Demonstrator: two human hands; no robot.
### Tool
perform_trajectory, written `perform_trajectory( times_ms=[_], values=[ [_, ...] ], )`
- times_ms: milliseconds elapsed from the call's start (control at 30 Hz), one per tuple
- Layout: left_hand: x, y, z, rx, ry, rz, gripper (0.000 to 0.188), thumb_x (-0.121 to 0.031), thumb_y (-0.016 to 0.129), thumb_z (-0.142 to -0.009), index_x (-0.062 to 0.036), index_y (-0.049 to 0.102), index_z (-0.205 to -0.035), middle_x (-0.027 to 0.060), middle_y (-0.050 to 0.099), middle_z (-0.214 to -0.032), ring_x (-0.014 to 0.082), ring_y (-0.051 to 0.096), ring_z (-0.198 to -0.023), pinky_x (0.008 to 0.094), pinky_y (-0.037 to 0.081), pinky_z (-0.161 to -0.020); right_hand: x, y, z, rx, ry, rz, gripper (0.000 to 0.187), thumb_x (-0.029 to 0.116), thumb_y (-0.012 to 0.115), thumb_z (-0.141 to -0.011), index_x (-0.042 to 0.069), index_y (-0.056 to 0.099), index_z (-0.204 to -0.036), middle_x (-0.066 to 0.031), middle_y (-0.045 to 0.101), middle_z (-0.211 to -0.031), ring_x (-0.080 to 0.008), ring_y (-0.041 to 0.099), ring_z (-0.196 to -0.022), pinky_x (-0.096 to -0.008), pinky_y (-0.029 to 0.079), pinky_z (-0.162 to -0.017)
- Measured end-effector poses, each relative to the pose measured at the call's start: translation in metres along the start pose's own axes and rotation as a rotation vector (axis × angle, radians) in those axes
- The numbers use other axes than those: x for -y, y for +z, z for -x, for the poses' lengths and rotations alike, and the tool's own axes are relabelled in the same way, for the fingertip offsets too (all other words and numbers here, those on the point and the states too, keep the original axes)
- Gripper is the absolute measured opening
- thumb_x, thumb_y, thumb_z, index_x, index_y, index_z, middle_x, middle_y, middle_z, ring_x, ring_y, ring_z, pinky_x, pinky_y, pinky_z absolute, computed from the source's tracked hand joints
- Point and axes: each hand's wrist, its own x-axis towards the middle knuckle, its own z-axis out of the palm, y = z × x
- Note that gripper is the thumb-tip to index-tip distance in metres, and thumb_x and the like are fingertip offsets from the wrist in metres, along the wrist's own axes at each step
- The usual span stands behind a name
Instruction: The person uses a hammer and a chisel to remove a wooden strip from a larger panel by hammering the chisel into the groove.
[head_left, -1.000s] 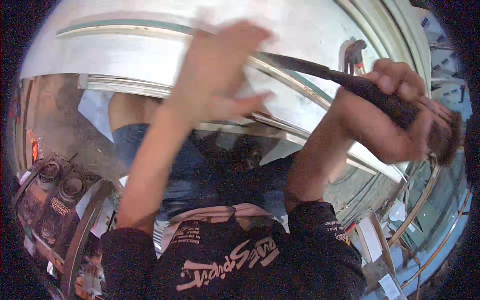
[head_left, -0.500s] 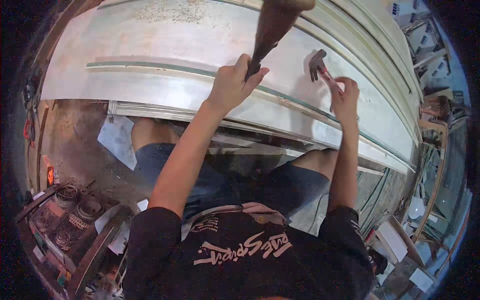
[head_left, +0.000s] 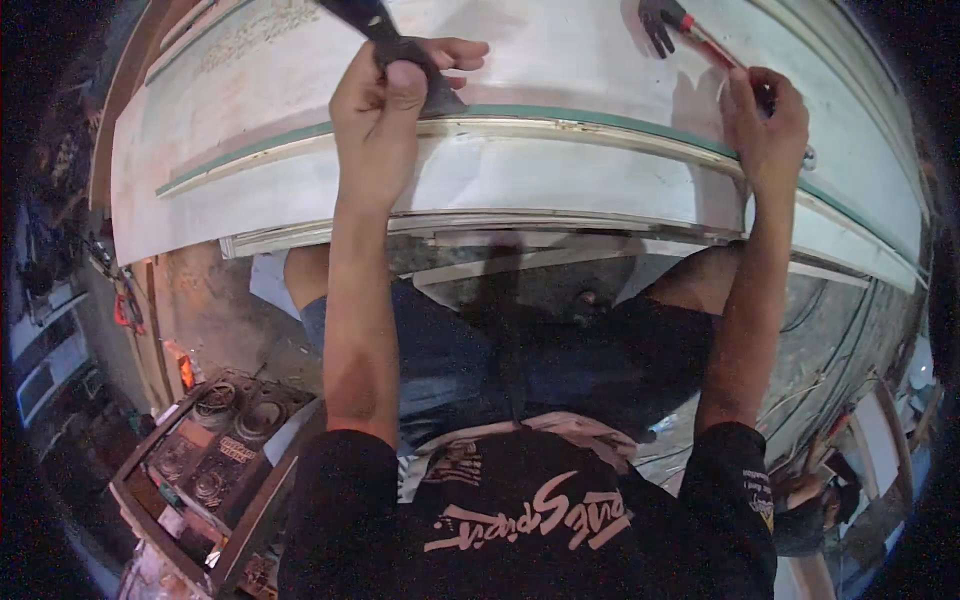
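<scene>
My left hand [head_left: 385, 110] grips a dark tool [head_left: 440, 92], its thumb pressed on the shaft and some fingers stretched out. The tool's handle rises toward the upper left, and its flat, flared end points down at a long green-edged strip [head_left: 600, 128]. Whether that end touches the strip I cannot tell. Farther right, my right hand [head_left: 768, 125] is closed round the handle of a claw hammer [head_left: 712, 45], which has red on it. The dark hammer head is held above the pale board [head_left: 570, 75], with its claw toward me.
Stacked pale boards [head_left: 300, 238] lie along the work surface's near edge, above my knees. Debris [head_left: 250, 40] is scattered at the far left of the board. A frame-sided box of dark round parts [head_left: 215, 440] stands at lower left. Cables [head_left: 835, 340] run along the floor at right.
My left hand has turned the dark tool, bringing its flared end down to the green-edged strip. My right hand still holds the hammer, now farther right. The whole view has shifted.
</scene>
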Motion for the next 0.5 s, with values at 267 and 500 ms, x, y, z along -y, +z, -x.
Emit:
perform_trajectory(
  times_ms=[267, 500],
  values=[
    [0.02, 0.003, 0.001, -0.052, 0.164, -0.149, 0.05, -0.048, 0.053, -0.096, 0.0012, 0.056, -0.098, 0.0257, 0.067, -0.102, 0.031, 0.067, -0.099, 0.0433, 0.056, -0.086, -0.022, 0.007, 0.011, 0.018, 0.137, -0.054, 0.031, 0.035, 0.068, -0.091, 0.009, 0.069, -0.109, -0.0125, 0.07, -0.1, -0.0248, 0.068, -0.086, -0.0349, 0.053, -0.073],
    [0.025, 0.0, -0.003, -0.025, 0.277, -0.216, 0.045, -0.044, 0.051, -0.098, 0.0006, 0.048, -0.103, 0.029, 0.065, -0.098, 0.0416, 0.066, -0.097, 0.0494, 0.059, -0.078, -0.062, 0.009, 0.016, 0.205, -0.317, 0.602, 0.051, 0.017, 0.073, -0.084, 0.03, 0.059, -0.132, 0.0028, 0.069, -0.098, -0.0117, 0.065, -0.096, -0.0274, 0.052, -0.084]
  ],
)
